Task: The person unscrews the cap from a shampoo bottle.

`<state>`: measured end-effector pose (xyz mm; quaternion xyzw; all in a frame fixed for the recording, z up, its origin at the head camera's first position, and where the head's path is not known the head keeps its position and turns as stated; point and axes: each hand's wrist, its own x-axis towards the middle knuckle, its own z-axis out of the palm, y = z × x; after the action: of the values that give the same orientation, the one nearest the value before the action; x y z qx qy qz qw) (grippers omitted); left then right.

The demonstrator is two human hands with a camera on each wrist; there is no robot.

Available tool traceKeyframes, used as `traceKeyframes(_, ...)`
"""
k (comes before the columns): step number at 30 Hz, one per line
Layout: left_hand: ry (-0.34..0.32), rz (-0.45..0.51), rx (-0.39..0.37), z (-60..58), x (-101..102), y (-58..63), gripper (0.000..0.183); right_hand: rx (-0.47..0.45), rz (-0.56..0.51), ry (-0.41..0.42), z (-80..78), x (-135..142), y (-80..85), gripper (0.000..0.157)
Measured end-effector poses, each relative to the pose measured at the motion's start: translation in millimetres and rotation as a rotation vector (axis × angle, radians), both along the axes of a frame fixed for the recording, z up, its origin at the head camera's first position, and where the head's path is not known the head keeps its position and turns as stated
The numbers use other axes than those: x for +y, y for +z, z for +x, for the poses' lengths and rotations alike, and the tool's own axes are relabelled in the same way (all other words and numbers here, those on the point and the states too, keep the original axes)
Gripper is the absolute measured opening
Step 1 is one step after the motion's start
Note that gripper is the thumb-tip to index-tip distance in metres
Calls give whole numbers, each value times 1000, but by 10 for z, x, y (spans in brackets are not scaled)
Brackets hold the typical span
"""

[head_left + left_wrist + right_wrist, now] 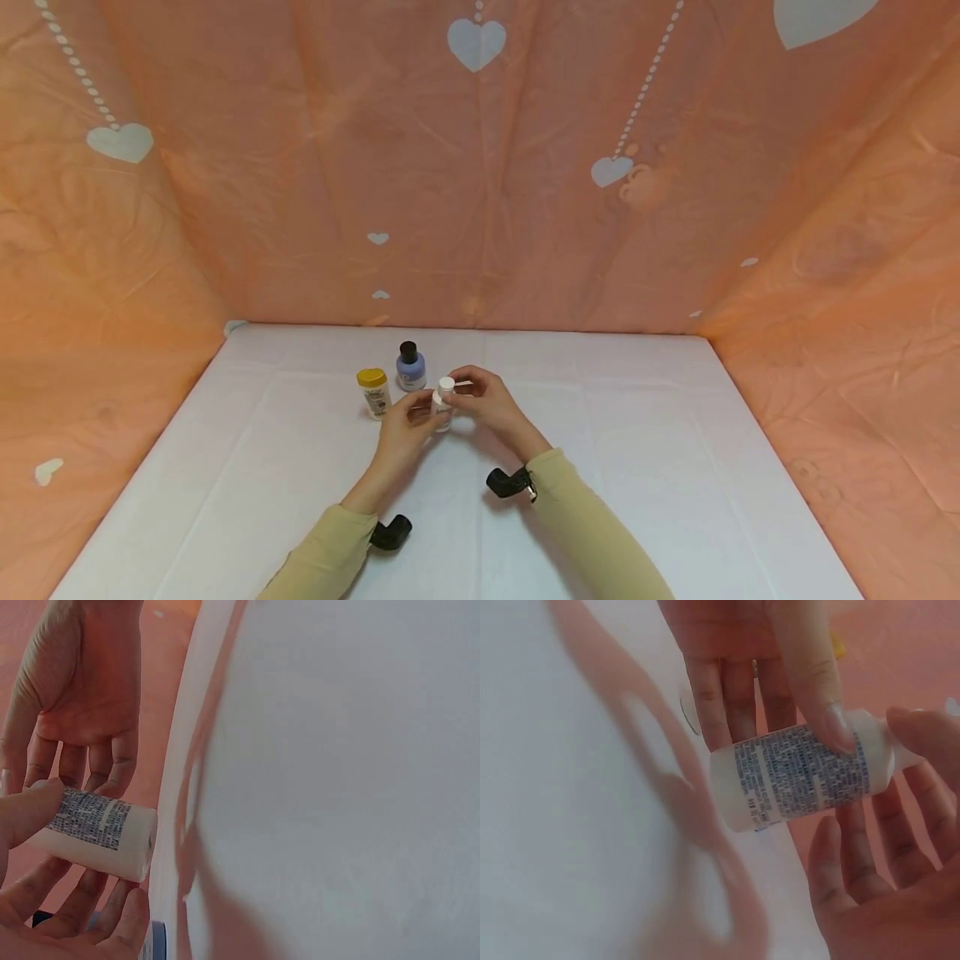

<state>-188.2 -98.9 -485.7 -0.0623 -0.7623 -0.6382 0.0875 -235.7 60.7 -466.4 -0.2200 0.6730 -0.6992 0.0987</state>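
Three containers share the worktop [675, 508], one of each kind: furthest left, a squat jar [378, 403] with a ridged yellow lid and a printed white label stands upright; next, just behind the left hand [401, 429], stands a rounded blue bottle [411, 372] with a glossy black cap; rightmost is a small white bottle [799, 780], raised between the person's two hands in front of the blue one. The left hand has its thumb across the label and its fingers bent round the smooth, cylindrical body, only as far apart as the bottle is wide. The right hand [487, 404] is partly closed about the narrower neck, thumb on one side and fingers curved on the other. Whether the base of the white bottle touches the worktop is hard to tell from the head view. That view shows its round white top, with a thin white piece jutting to the right; both wrist views instead show a dense block of dark small print on the label. The left wrist view catches only a sliver of the blue bottle behind the fingers. Two tan sleeves [600, 525] reach in, a black wrist camera by each. Behind, a creased orange sheet [480, 183] carries pale hearts, some hanging on dotted strings.
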Motion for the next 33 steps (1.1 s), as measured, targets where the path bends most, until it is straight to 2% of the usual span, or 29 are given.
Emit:
traceKeyframes(5, -26, -6, -28, 10, 59, 35, 40, -53, -20, -24, 24, 102, -20, 32)
traceKeyframes(9, -89, -4, -43, 98, 114, 234, 39, -102, -39, -37, 79, 203, 24, 33)
traceKeyframes(12, -126, -3, -37, 154, 168, 382, 38, -104, -56, -33, 120, 279, 94, 32)
traceKeyframes(14, -137, -12, -22, 164, 204, 419, 38, -99, -57, -31, 166, 322, 170, 31)
traceKeyframes(18, -169, -16, 10, 159, 253, 421, 39, -85, -53, -36, 254, 387, 288, 29)
traceKeyframes(28, -249, 17, 8, 144, 347, 378, 38, -104, -75, -77, 241, 499, 120, 33)
traceKeyframes(33, -249, 9, 16, 166, 393, 411, 38, -73, -68, -106, 267, 547, 107, 35)
